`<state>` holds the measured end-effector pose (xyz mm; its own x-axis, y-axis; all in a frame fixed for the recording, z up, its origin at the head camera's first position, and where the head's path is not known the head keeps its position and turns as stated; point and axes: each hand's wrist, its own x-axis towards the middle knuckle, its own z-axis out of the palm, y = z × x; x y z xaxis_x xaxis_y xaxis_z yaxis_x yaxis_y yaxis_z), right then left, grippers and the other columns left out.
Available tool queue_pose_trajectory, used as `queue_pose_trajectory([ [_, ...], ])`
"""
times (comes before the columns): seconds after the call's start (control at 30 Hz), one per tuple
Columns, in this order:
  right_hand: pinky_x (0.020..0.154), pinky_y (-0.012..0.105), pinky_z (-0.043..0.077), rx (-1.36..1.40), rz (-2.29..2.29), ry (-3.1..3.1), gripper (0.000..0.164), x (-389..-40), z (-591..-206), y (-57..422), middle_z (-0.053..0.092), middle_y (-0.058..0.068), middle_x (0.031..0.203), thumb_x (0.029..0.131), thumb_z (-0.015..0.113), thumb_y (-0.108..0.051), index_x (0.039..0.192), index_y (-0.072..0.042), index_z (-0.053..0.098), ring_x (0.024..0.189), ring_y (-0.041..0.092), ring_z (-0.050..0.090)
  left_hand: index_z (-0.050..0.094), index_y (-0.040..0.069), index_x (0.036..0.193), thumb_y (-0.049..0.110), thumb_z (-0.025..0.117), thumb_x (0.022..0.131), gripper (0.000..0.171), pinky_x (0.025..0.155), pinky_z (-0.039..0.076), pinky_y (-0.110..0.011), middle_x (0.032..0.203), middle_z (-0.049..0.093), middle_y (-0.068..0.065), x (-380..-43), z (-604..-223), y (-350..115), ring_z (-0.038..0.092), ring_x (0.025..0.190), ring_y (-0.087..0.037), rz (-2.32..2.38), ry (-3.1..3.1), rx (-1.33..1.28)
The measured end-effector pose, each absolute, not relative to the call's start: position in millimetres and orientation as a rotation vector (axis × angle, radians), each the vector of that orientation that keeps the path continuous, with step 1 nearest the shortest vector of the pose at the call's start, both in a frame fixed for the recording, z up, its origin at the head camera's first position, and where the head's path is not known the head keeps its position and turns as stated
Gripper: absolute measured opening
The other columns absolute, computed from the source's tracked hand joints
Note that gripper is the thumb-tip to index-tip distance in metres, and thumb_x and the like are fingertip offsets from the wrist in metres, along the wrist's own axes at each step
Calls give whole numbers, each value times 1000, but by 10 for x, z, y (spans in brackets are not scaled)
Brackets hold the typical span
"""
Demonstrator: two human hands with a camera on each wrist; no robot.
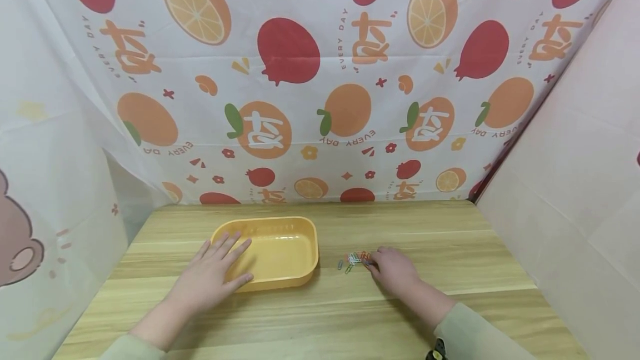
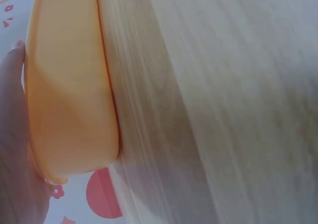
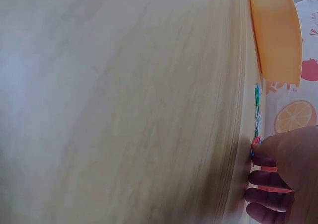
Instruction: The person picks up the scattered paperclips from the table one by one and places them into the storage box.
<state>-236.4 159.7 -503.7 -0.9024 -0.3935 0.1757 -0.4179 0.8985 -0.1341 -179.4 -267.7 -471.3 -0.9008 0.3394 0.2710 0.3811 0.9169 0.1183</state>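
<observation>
A yellow rectangular tray [image 1: 314, 263] sits on the wooden table, left of the middle. My left hand [image 1: 207, 276] rests over its left rim with the fingers spread; in the left wrist view the hand [image 2: 15, 129] lies along the edge of the tray [image 2: 69, 85]. To the right of the tray is a small pile of coloured paper clips [image 1: 354, 259]. My right hand [image 1: 397, 271] is at the pile's right edge, thumb and forefinger pinching at a blue paper clip [image 3: 252, 154]. In the right wrist view its other fingers [image 3: 268, 198] are spread below the thumb.
A white cloth [image 1: 400, 82] with fruit prints hangs behind the table [image 1: 320, 321]. Pale cloth walls stand on the left [image 1: 60, 182] and right [image 1: 565, 182]. A dark band [image 1: 438, 350] shows at the right sleeve.
</observation>
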Motion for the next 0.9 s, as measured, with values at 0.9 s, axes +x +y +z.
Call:
queue_pose_trajectory([
  [0.9,55,26,41,628,316,-2890,21,-2400,-5068,1621,48,-11,69,89,74,-27,75,-21,61,63,7,43,39,21,154,63,50,95,73,122,-2,-48,160,30,-12,-1820,-4753,-2678,25,146,-40,-257,-2829,-560],
])
